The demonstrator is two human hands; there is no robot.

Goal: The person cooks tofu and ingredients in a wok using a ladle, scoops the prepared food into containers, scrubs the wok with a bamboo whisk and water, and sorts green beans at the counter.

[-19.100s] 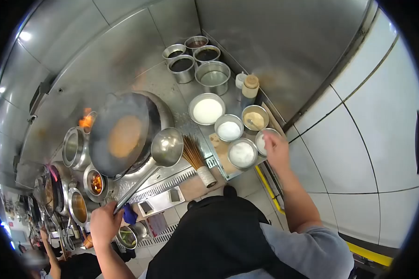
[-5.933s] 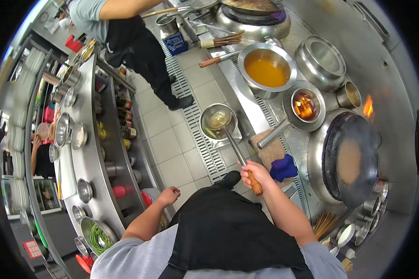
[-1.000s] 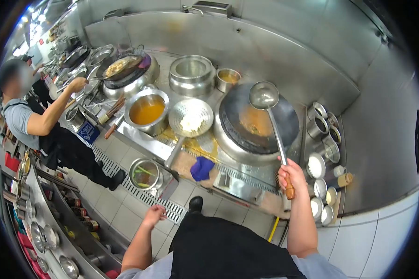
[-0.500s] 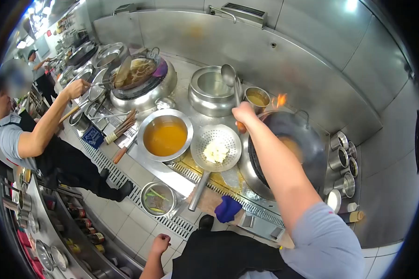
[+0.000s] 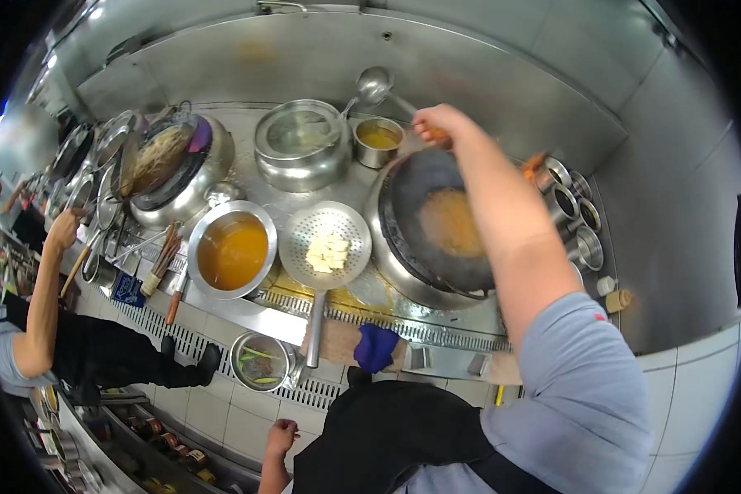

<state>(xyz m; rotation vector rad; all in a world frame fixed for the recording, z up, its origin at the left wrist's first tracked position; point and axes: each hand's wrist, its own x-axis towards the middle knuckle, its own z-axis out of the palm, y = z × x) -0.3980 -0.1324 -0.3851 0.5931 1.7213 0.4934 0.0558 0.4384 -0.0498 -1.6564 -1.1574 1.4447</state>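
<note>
Ladle [image 5: 375,82] was found raised near the back edge of the bench [image 5: 243,148], its bowl above and behind the small pot [image 5: 376,159] of yellow liquid. The right hand [image 5: 443,122] was clamped on the wooden end of its handle. The left hand [image 5: 282,436] hung short of the front edge, well apart from the ladle; its fingers were curled with nothing visible in them, and full closure could not be confirmed. A pale streak ran from the ladle's bowl toward the rim of the large pot [image 5: 305,170]; whether it was liquid could not be established.

The wok [image 5: 412,189] stood toward the right end of the bench, tilted, with brown liquid and haze inside. The right arm [image 5: 510,222] crossed the view of it. An orange flame [image 5: 535,167] showed beyond its right rim; its true clearance from the arm could not be judged.

Hazards, in my judgement: a burn, were the arm to drop toward the wok or flame; a spill across the bench, were the ladle to tip between the pots. The strainer [image 5: 299,235], bearing pale pieces [image 5: 328,252], had its handle projecting past the front edge beside a purple cloth [image 5: 376,347]; an apron brush could upset it.
</note>
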